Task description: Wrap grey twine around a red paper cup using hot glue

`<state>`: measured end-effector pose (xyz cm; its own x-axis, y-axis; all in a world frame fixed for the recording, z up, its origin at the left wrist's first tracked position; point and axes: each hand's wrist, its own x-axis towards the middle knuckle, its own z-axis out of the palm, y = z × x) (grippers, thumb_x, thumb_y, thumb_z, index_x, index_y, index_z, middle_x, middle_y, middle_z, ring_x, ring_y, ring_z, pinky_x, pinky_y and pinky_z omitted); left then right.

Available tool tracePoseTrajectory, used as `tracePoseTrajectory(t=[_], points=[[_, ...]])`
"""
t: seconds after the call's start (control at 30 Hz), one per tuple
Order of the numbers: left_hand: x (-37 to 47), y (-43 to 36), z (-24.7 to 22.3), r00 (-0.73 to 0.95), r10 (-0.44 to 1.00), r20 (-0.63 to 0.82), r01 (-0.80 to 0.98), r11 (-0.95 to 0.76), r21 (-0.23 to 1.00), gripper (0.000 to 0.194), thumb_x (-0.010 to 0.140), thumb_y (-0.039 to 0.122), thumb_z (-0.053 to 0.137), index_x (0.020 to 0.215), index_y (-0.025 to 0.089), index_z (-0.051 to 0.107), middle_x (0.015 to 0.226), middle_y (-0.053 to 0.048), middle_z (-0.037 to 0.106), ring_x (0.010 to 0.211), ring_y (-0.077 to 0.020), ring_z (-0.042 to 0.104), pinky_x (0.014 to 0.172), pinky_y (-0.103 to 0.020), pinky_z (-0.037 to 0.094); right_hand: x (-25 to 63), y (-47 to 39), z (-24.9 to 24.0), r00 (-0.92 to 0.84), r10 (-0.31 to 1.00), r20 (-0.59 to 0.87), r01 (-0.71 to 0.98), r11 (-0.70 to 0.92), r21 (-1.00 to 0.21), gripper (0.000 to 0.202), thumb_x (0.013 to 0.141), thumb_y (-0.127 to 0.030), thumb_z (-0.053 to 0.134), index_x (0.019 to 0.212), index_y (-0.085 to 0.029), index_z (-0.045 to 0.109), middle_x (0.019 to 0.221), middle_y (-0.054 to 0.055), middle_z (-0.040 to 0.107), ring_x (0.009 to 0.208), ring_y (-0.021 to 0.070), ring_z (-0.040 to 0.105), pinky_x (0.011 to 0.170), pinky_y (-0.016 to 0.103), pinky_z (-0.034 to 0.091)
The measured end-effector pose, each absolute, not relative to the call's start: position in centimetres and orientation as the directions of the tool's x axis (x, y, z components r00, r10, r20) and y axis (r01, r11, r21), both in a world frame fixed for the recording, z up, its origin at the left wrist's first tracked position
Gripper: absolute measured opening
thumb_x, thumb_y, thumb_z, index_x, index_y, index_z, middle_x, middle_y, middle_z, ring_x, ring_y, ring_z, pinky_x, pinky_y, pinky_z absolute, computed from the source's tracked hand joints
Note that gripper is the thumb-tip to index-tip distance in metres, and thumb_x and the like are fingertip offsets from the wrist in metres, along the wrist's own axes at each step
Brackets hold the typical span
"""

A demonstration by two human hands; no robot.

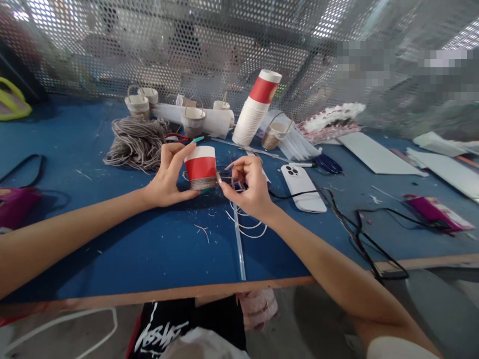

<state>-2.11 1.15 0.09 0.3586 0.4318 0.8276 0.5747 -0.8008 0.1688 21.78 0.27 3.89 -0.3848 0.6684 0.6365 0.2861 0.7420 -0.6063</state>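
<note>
Cup (201,167) held end to end in left hand (168,174) over desk (130,249), between near and far edges, seemingly to bare its side for cord (202,183) wound low, with right hand (250,188) narrow alongside, grip unclear.

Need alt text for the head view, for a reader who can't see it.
A person's left hand holds a red-and-white cup with cord wound around its lower part; the right hand is close beside the cord. Farther back on a blue table are a cord bundle, small baskets and a cup stack, with a phone to the right.
</note>
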Motion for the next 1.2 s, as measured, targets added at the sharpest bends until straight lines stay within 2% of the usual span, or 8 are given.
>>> tracePoseTrajectory(t=[0.3,0.63,0.87,1.03,1.2], points=[[-2.33,1.37,-0.13,0.355,0.444,0.823,0.528,-0.822,0.215,0.095,0.078,0.067,0.067,0.153,0.023,0.027,0.13,-0.015,0.041,0.126,-0.0361,0.049,0.106,-0.058,0.05,21.86,0.38,3.69,-0.394,0.629,0.67,0.289,0.777,-0.56,0.034,0.08,-0.023,0.064,0.103,-0.025,0.04,0.072,-0.008,0.042,0.056,0.0078,0.041,0.052,0.026,0.035],[-2.45,1.4,-0.31,0.335,0.452,0.826,0.488,-0.834,0.258,0.098,0.074,0.068,0.072,0.151,0.024,0.031,0.127,-0.013,0.039,0.124,-0.0358,0.048,0.106,-0.059,0.05,21.89,0.21,3.79,-0.412,0.626,0.662,0.284,0.779,-0.559,0.034,0.08,-0.023,0.063,0.103,-0.025,0.039,0.072,-0.008,0.041,0.057,0.0078,0.042,0.052,0.026,0.035],[-2.39,1.26,0.02,0.338,0.455,0.824,0.461,-0.843,0.277,0.096,0.076,0.069,0.069,0.151,0.024,0.03,0.126,-0.013,0.037,0.124,-0.0336,0.047,0.096,-0.05,0.058,22.04,0.21,3.82,-0.41,0.628,0.662,0.286,0.777,-0.56,0.033,0.08,-0.024,0.062,0.105,-0.025,0.039,0.073,-0.007,0.042,0.059,0.0085,0.043,0.054,0.028,0.037],[-2.33,1.17,0.0,0.335,0.473,0.815,0.473,-0.832,0.289,0.096,0.076,0.07,0.068,0.151,0.025,0.028,0.124,-0.012,0.035,0.123,-0.0338,0.046,0.091,-0.049,0.061,21.87,0.22,3.74,-0.411,0.629,0.66,0.279,0.776,-0.565,0.032,0.081,-0.023,0.062,0.103,-0.025,0.04,0.073,-0.008,0.042,0.057,0.0079,0.042,0.053,0.027,0.035],[-2.22,1.17,0.08,0.328,0.432,0.84,0.452,-0.853,0.262,0.095,0.076,0.069,0.067,0.151,0.024,0.029,0.122,-0.012,0.035,0.12,-0.0317,0.046,0.09,-0.047,0.062,22.05,0.29,3.76,-0.397,0.634,0.664,0.29,0.773,-0.565,0.033,0.081,-0.024,0.064,0.104,-0.025,0.04,0.073,-0.007,0.043,0.058,0.008,0.043,0.052,0.026,0.035]])
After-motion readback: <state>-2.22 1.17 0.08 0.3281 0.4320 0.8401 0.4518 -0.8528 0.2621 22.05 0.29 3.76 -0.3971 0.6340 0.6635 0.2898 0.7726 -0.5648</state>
